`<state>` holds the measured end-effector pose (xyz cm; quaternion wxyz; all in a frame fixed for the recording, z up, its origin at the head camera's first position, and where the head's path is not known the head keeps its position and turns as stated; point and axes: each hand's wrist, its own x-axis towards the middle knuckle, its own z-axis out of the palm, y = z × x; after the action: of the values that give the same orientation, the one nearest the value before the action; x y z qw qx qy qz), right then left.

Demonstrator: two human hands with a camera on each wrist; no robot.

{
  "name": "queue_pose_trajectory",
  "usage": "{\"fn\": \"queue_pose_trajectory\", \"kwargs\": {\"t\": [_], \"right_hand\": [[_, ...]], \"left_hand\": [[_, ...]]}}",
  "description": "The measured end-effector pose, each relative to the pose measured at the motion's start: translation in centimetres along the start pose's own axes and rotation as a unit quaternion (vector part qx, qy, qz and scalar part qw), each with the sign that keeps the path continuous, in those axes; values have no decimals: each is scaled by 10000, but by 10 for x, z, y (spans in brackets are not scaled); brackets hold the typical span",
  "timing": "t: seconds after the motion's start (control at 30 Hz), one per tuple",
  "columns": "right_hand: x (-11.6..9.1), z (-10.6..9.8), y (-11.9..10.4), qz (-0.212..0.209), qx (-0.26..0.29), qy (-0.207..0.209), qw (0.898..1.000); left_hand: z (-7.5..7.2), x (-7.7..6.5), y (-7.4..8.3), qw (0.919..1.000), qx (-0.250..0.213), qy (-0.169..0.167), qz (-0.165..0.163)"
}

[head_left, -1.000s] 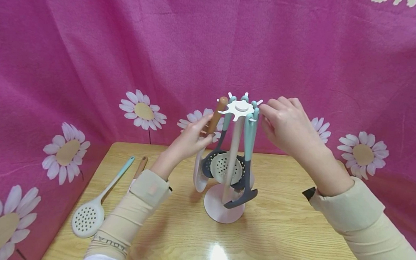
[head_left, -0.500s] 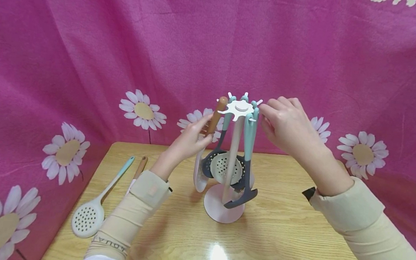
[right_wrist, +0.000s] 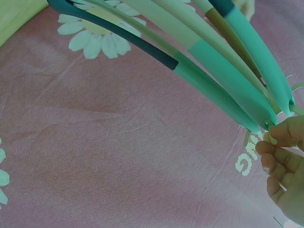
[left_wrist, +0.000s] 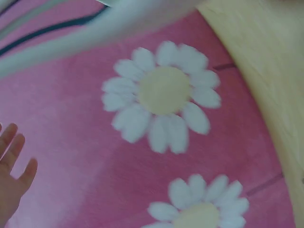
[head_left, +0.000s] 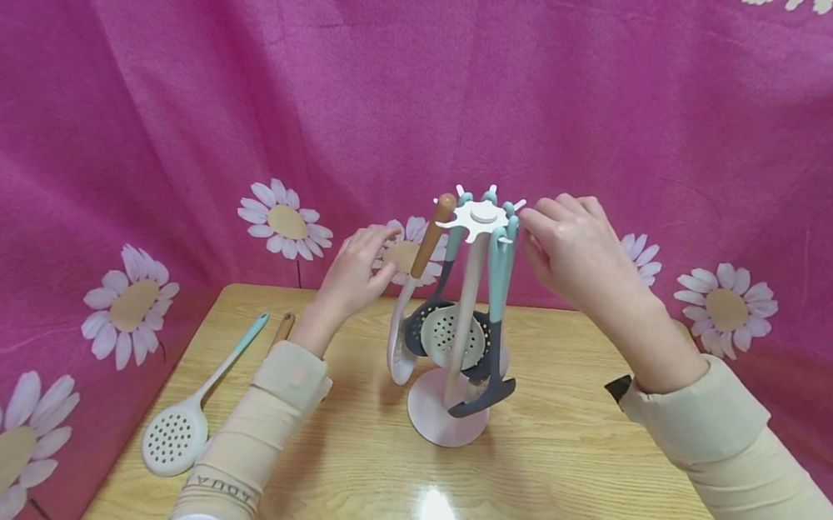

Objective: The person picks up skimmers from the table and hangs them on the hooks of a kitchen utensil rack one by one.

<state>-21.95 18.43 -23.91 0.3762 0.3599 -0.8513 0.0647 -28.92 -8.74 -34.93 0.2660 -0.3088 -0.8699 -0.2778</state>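
Observation:
A white utensil rack (head_left: pixel 484 215) with a round base stands on the table, hung with several utensils. My right hand (head_left: pixel 572 246) pinches one of its hooks between thumb and fingertips, clearest in the right wrist view, where turquoise handles (right_wrist: pixel 228 78) hang beside the fingers. On the rack's left hangs a white-headed utensil with a brown wooden handle (head_left: pixel 433 236); its exact kind is hard to tell. Left of that handle, apart from it, is my left hand (head_left: pixel 356 275), fingers spread and holding nothing. A pale skimmer (head_left: pixel 448 337) and a dark utensil with a broad, curved head (head_left: pixel 486 396) also hang there.
On the table's left side lie a white slotted turner (head_left: pixel 176 438) with a turquoise handle and a wooden-handled utensil (head_left: pixel 284 329), partly hidden by my left arm. A pink flowered cloth (head_left: pixel 433 86) rises behind the table (head_left: pixel 554 474).
My left hand has let go of the wooden handle and moved left, away from it. That utensil stays hanging on the rack. My right hand keeps its place.

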Motion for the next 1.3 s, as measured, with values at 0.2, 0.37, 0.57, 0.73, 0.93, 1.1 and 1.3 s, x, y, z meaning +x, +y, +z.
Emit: {"fn": "queue_pose_trajectory", "kwargs": {"t": [0.2,0.37,0.57,0.73,0.93,1.1,1.3], "right_hand": [[0,0,0,-5,-2,-9,10000],[0,1,0,-10,10,17,10000],[0,0,0,13,9,6,10000],[0,0,0,33,-15,-15,10000],[1,0,-1,15,1,3,10000],[0,0,-1,11,4,-4,10000],[0,0,-1,33,17,-3,10000]], "left_hand": [[5,-12,-22,9869,1481,-463,-432],[11,-23,-42,9761,1651,-927,-1064],[16,-39,-67,9593,1576,-1411,-1870],[17,-56,-85,9407,1588,-1704,-2467],[21,-84,-103,9238,1424,-1969,-2960],[25,-106,-114,9119,1456,-2112,-3205],[25,-124,-120,8892,1111,-2364,-3755]]}}
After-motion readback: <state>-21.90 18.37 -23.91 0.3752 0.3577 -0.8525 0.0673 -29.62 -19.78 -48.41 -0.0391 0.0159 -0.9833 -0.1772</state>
